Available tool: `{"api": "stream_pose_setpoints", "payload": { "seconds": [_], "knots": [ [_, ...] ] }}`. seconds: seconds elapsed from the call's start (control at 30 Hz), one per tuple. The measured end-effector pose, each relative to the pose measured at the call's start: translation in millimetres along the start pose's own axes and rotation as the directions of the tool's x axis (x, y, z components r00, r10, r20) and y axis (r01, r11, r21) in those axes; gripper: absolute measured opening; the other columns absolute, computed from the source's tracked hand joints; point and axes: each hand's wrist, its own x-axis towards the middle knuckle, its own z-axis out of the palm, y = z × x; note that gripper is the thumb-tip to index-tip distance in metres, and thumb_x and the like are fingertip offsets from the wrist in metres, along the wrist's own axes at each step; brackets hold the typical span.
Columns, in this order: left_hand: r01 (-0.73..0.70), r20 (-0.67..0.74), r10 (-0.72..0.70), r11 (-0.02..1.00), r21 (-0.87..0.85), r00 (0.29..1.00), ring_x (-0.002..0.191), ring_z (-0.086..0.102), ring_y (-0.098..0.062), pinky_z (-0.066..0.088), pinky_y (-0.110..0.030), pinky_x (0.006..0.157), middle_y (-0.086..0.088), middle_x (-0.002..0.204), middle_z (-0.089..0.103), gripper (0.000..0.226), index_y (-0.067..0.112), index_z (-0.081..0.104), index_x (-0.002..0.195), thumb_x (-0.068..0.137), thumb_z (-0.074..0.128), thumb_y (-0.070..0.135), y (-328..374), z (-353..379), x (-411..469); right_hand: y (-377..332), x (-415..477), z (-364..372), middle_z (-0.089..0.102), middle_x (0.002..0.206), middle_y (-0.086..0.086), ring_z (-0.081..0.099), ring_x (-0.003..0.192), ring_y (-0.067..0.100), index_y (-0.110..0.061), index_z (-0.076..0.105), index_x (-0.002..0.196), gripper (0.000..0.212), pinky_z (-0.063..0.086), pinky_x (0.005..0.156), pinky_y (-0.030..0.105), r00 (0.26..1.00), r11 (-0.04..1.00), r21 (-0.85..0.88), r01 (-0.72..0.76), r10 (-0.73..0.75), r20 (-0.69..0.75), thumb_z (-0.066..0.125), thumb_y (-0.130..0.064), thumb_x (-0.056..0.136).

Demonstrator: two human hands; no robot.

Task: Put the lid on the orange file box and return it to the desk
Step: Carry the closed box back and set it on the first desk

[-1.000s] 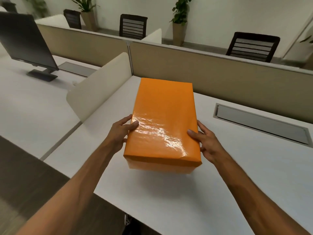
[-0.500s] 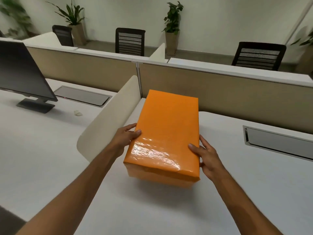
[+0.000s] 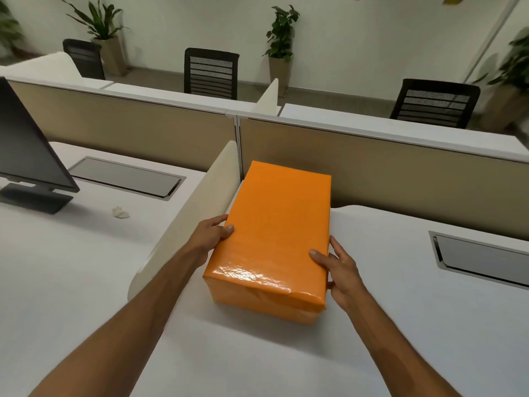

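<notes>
Your fingers (image 3: pixel 227 228) press flat against both long sides of the orange file box (image 3: pixel 274 233), left hand (image 3: pixel 210 234) and right hand (image 3: pixel 342 272) clamping it between them, lid (image 3: pixel 282 216) already on. The box sits on or just above the desk (image 3: pixel 400 282), its far end near the tan partition (image 3: pixel 400 173). You are at the set-down step, I judge: confirm it rests flat short of the partition, then loosen both hands and draw them away.

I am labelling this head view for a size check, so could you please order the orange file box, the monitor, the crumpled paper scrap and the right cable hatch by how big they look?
1. orange file box, nearest the camera
2. monitor, cut off by the frame, so its rank against the box is unsure
3. right cable hatch, also cut off
4. crumpled paper scrap
</notes>
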Motion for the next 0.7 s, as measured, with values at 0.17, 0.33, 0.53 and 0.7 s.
{"api": "stream_pose_setpoints", "payload": {
  "seconds": [0.17, 0.33, 0.53, 0.7],
  "knots": [
    [-0.014, 0.003, 0.014, 1.0, 0.004, 1.0, 0.12, 0.059, -0.033, 0.045, -0.055, 0.105, -0.01, 0.138, 0.059, 0.055, 0.02, 0.047, 0.146, 0.093, 0.064, 0.027, 11, -3, 7, -4, 12, 10, 0.055, 0.141, 0.004, 0.061, 0.111, 0.027, -0.034, 0.031, 0.153, 0.087, 0.053, 0.081, 0.049, 1.0, 1.0, -0.026, 0.001, -0.001, -0.01, 0.079, -0.028, 0.08],
    [-0.025, 0.006, 0.025, 1.0, 0.017, 1.0, 0.117, 0.059, -0.032, 0.047, -0.052, 0.103, -0.011, 0.138, 0.059, 0.051, 0.019, 0.046, 0.145, 0.096, 0.059, 0.024, 18, -4, 9, -7, 20, 14, 0.056, 0.14, 0.004, 0.061, 0.11, 0.027, -0.034, 0.032, 0.152, 0.087, 0.054, 0.08, 0.049, 1.0, 0.999, -0.053, 0.009, -0.01, -0.02, 0.08, -0.031, 0.079],
    [-0.099, -0.041, 0.106, 0.984, 0.149, 0.993, 0.118, 0.057, -0.033, 0.045, -0.047, 0.102, -0.013, 0.142, 0.054, 0.057, 0.015, 0.036, 0.151, 0.1, 0.053, 0.032, 19, 6, 3, -14, 16, 11, 0.053, 0.133, 0.001, 0.057, 0.109, 0.024, -0.027, 0.03, 0.152, 0.077, 0.053, 0.078, 0.041, 0.998, 0.98, -0.188, 0.061, -0.062, 0.003, 0.07, -0.036, 0.087],
    [-0.246, -0.036, 0.316, 0.798, 0.55, 0.948, 0.139, 0.04, -0.037, 0.032, -0.052, 0.112, -0.018, 0.154, 0.038, 0.067, 0.01, 0.028, 0.153, 0.1, 0.041, 0.048, 17, 19, -14, -24, 9, 2, 0.053, 0.142, 0.009, 0.057, 0.122, 0.03, -0.019, 0.043, 0.146, 0.059, 0.049, 0.099, 0.052, 0.992, 0.936, -0.347, 0.062, -0.097, -0.085, 0.061, -0.04, 0.094]
  ]
}}
